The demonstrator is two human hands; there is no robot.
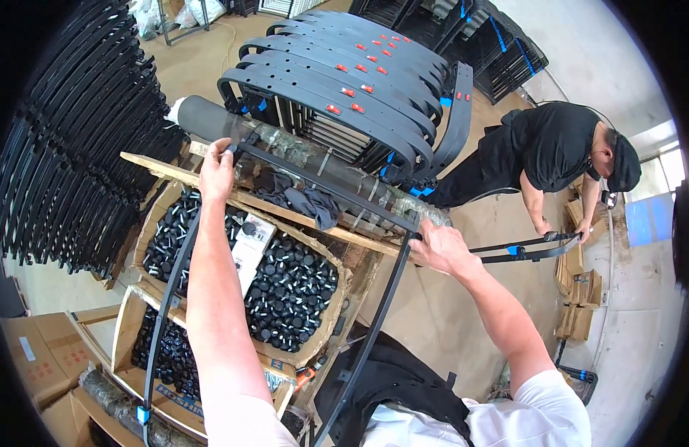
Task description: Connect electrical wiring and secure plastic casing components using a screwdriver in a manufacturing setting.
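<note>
A black metal tube frame lies in front of me, its crossbar on the padded wooden rest and its two long legs running back toward my body. My left hand is closed at the frame's left corner, fingertips pinched by the bar end; whether a small part sits between them I cannot tell. At the right corner, my right hand is closed around the bar, its fingertips partly hidden. Below my left forearm stands a cardboard box of black screw-in feet with silver bolts. A white printed card lies on them.
Curved black frames with red tags stand stacked ahead; more frames pile at the left. A co-worker bends over another frame at the right. A second box of small black parts and a dark cloth are close by.
</note>
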